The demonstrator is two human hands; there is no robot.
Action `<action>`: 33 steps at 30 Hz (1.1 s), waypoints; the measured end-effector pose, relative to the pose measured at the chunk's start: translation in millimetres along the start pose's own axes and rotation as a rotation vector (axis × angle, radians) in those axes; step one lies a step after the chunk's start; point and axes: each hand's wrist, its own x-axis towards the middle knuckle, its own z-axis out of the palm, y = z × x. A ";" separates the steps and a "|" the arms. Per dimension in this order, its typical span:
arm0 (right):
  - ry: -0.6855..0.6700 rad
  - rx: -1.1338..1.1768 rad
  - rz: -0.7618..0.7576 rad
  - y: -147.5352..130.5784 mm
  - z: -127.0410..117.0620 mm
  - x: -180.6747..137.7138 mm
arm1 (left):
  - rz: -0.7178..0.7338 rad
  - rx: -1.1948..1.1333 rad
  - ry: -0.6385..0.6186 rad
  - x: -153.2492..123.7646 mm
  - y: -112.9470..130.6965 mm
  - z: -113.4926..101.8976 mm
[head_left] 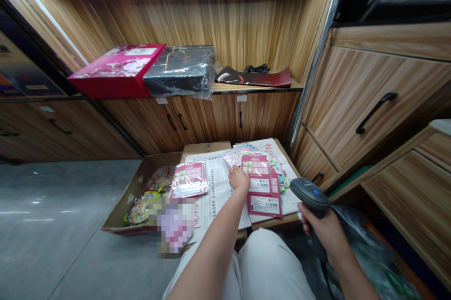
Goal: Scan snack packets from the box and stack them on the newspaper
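My right hand [326, 229] is wrapped around the handle of a dark barcode scanner [310, 194], which shows a small blue light on top. My left hand [239, 179] has its fingers curled at the left edge of a pink flat packet [255, 171] with a white barcode label. Below that, another pink packet [264, 205] sticks out, partly covered. Brightly coloured sheets and packets [243, 152] lie underneath and behind. Left of my hand, a separate stack of pink packets [189, 179] in clear wrap rests on the newspaper [218, 187].
A cardboard box [121, 208] with colourful bagged items stands at the left, a blurred patch beside it. On the shelf above sit a red box [112, 72], a plastic-wrapped black box [179, 70] and a dark red flat item [262, 78]. Plastic bags [369, 248] lie at right.
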 end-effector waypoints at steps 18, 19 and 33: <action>-0.016 0.012 0.011 -2.9 0.8 -4.6 | 0.727 0.307 -0.213 -6.4 -17.0 -6.4; -0.018 0.015 0.009 -3.2 0.6 -5.0 | 0.806 0.338 -0.278 -4.9 -20.9 -5.0; -0.030 -0.005 -0.009 -2.1 2.3 -7.1 | 0.879 0.538 -0.350 8.3 -42.7 3.6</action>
